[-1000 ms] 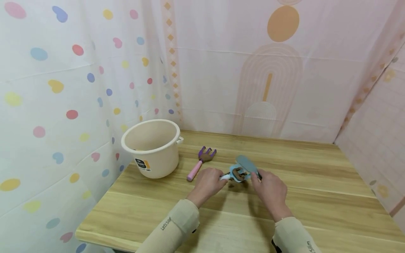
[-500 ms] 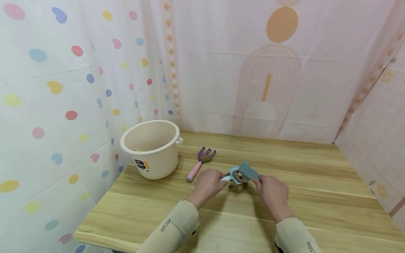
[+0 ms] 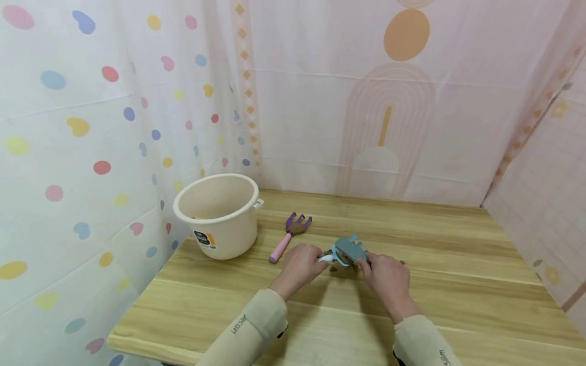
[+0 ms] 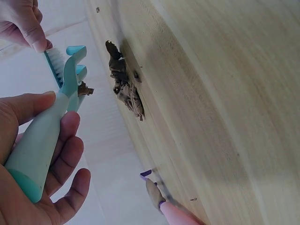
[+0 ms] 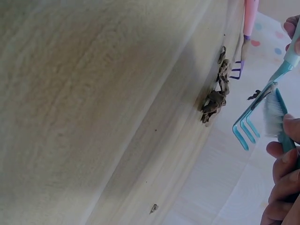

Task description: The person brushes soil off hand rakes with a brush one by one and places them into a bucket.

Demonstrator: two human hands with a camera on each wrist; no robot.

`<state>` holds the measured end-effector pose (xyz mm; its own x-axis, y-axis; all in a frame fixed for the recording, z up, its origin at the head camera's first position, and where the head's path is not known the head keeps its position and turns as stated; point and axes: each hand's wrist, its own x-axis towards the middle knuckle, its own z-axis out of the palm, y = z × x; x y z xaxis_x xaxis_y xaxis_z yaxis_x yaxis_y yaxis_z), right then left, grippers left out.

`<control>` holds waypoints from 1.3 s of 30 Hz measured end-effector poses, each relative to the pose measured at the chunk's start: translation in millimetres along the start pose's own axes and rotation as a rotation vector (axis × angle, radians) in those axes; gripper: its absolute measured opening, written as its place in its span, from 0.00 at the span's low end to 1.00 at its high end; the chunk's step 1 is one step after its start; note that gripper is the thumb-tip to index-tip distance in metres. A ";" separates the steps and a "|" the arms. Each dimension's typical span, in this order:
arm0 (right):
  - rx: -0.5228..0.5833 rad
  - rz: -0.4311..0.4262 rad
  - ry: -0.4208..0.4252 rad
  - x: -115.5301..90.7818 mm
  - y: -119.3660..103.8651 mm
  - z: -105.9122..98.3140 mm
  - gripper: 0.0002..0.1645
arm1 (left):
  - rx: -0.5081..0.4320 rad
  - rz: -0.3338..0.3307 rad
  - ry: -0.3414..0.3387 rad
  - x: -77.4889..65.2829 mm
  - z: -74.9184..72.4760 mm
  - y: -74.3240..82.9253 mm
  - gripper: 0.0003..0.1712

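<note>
My left hand (image 3: 299, 269) grips the pale handle of a light blue hand rake (image 4: 40, 140), tines pointing away from me above the table. In my right hand (image 3: 389, 284) is a small brush (image 3: 351, 248) with a teal back and white bristles. The bristles (image 5: 273, 115) lie against the rake's head, and the brush's back covers much of that head in the head view. Brown dirt (image 4: 84, 89) clings to the rake. Below it, a brown crumpled clump of dirt (image 4: 124, 84) lies on the table.
A cream bucket (image 3: 238, 236) stands at the table's back left. Between it and my left hand lies a second hand rake (image 3: 280, 248), pink-handled with purple tines. Small brown crumbs (image 5: 153, 208) are scattered on the wooden table (image 3: 458, 284). Patterned curtains (image 3: 302, 127) hang behind.
The brush has swung from a raised tilt down onto the rake's head, shifting slightly right, then back left across it. My left hand and the rake have stayed nearly in place.
</note>
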<state>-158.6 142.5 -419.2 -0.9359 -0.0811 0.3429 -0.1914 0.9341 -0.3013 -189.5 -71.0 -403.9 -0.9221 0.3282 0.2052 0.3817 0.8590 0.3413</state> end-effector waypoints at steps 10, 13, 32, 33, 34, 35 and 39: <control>-0.021 0.011 -0.005 -1.3 3.3 1.6 0.20 | 0.001 0.000 -0.001 -1.8 0.7 0.6 0.23; -0.022 0.015 0.001 -1.5 3.2 1.6 0.19 | 0.002 -0.001 -0.001 -1.9 1.3 0.2 0.23; 0.069 0.051 0.011 0.2 2.2 -3.5 0.21 | 0.003 0.022 -0.009 -0.9 -1.4 -1.9 0.22; 0.050 0.024 0.015 0.3 -0.5 -4.0 0.22 | -0.004 0.016 -0.012 -0.7 -2.0 -1.5 0.21; 0.031 -0.001 0.018 0.2 -3.0 -4.2 0.22 | -0.004 0.012 -0.011 -0.4 -2.4 -1.2 0.20; 0.007 -0.022 0.023 0.2 -4.6 -3.3 0.22 | -0.006 0.010 -0.009 -0.2 -2.9 -0.8 0.20; -0.052 -0.035 0.044 -0.7 -4.3 1.0 0.21 | -0.015 0.015 0.004 0.2 -4.1 1.0 0.17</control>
<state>-157.4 138.2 -419.0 -0.9147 -0.0998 0.3915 -0.2071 0.9478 -0.2423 -189.0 -71.7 -399.8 -0.9161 0.3388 0.2142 0.3960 0.8480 0.3521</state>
